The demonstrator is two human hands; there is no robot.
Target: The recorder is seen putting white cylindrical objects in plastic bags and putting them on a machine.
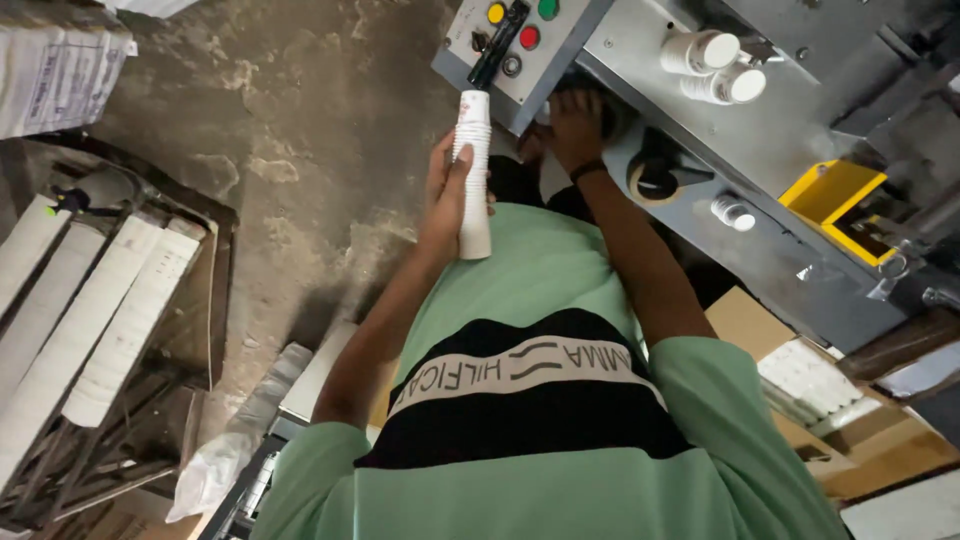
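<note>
White sack [55,75] with dark print seen far left. Brown cardboard box [850,420] seen near right, white cup stacks packed inside. Long white cup stacks [110,320] laid in dark tray at left. Tall stack of white cups [473,175] gripped upright by left hand [448,185], middle of scene. Right hand [577,125] placed at grey machine [700,150]; grip cannot be told.

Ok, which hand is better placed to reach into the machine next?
Probably the right. The right hand is at the machine, in the opening under the control panel, while the left hand is wrapped around a stack of paper cups, held off to the side.
</note>
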